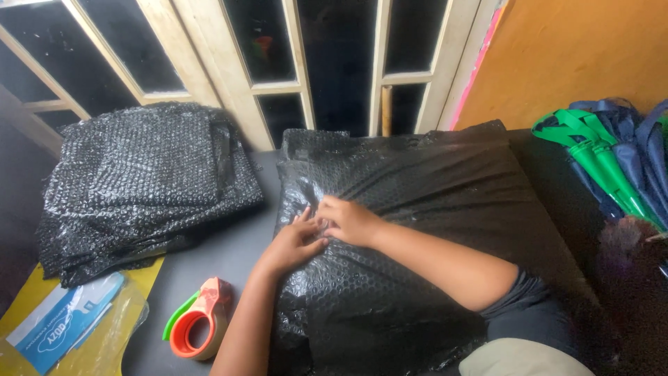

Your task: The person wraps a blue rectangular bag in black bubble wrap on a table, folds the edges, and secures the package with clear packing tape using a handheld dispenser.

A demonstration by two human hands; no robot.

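Note:
A large parcel wrapped in black bubble wrap (445,188) lies on the grey table (209,257) in front of me. Both my hands rest on its near left part, touching each other. My left hand (292,244) lies flat with its fingers pointing away, pressed on the wrap. My right hand (348,219) comes in from the right, its fingers curled and pinching at the wrap beside the left fingertips. Whether anything small sits between the fingers is hidden.
A stack of folded black bubble wrap sheets (139,181) lies at the left. An orange and green tape dispenser (198,320) sits near the front edge, beside a yellow packet with a blue label (69,320). Green and blue fabric bags (612,160) lie at the right. Window frames stand behind.

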